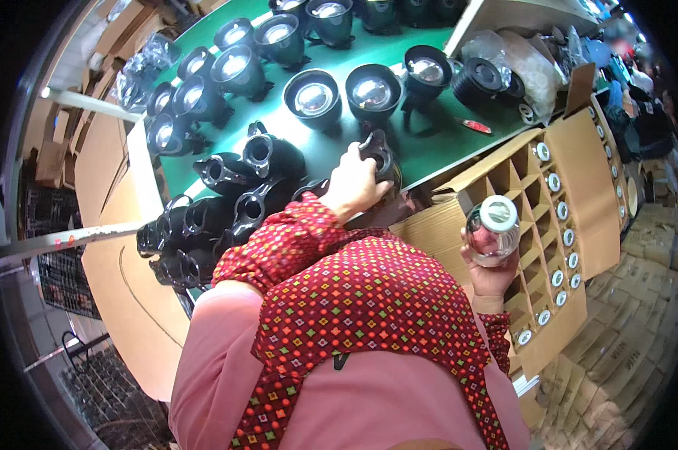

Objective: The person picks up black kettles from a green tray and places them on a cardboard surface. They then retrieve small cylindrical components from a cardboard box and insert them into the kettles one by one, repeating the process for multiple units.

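Observation:
My left hand (354, 184) is closed around a black plastic housing (379, 152) with a round opening in its top, at the near edge of the green table (279, 124). Part of that housing is hidden by my fingers. On the right, my right hand (493, 276) holds up a clear, rounded glass piece (489, 244) with a white ring-shaped top, like a jar or bulb. It is above the near edge of a divided cardboard box (513, 176). Left of my left hand, several similar black housings (275, 154) stand close together.
Black cups (313, 99) with shiny domes inside stand in rows across the table. A small red tool (475, 126) lies near stacked black rings (478, 79) and plastic bags (530, 75). The box's right cells hold several white-topped pieces (554, 182). A metal rail (69, 244) runs at the left.

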Demonstrator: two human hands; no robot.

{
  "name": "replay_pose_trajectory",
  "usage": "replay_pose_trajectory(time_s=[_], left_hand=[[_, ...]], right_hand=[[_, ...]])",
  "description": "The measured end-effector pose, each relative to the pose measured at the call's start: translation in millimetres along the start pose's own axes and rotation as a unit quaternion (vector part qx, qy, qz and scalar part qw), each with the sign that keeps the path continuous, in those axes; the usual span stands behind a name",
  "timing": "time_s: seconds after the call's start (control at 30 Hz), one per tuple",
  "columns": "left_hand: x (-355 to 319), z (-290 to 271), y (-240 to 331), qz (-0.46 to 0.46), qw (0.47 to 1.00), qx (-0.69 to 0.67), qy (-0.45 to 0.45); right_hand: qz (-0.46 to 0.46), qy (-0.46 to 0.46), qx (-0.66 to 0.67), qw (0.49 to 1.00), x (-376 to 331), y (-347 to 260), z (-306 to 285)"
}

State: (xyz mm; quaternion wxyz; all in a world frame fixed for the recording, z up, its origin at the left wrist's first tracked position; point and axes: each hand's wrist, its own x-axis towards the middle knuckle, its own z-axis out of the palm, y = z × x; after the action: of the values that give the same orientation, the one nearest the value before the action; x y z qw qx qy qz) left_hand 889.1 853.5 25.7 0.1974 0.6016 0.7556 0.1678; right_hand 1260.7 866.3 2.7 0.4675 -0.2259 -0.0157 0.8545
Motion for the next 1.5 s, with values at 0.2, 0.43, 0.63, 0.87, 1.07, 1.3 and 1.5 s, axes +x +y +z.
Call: replay_pose_trajectory(time_s=[0.2,0.43,0.63,0.87,1.07,1.3,1.5], left_hand=[[-14.4,-109.6,26.9,0.14,0.971,-0.168,0.094],[-26.4,-176.4,66.7,0.289,0.905,-0.295,0.105],[-29.3,-177.2,82.8,0.375,0.876,-0.298,0.051],[-40.3,-134.8,102.0,0.312,0.876,-0.366,0.025],[-40.8,-125.5,98.1,0.282,0.877,-0.384,0.059],[-40.5,-134.5,90.0,0.28,0.887,-0.366,0.015],[-33.9,-123.0,79.3,0.28,0.854,-0.438,0.005]], right_hand=[[-0.005,0.086,-0.115,0.99,-1.3,7.4,-4.8],[-0.02,-0.016,-0.158,0.987,-0.6,22.1,26.0],[-0.224,-0.097,-0.534,0.809,1.9,42.5,86.0],[-0.145,-0.026,-0.502,0.852,-2.7,57.4,145.7],[-0.149,-0.028,-0.537,0.83,-2.1,57.0,151.1],[-0.164,-0.032,-0.563,0.809,9.5,61.1,158.2],[-0.173,-0.041,-0.578,0.797,22.8,59.8,168.9]])
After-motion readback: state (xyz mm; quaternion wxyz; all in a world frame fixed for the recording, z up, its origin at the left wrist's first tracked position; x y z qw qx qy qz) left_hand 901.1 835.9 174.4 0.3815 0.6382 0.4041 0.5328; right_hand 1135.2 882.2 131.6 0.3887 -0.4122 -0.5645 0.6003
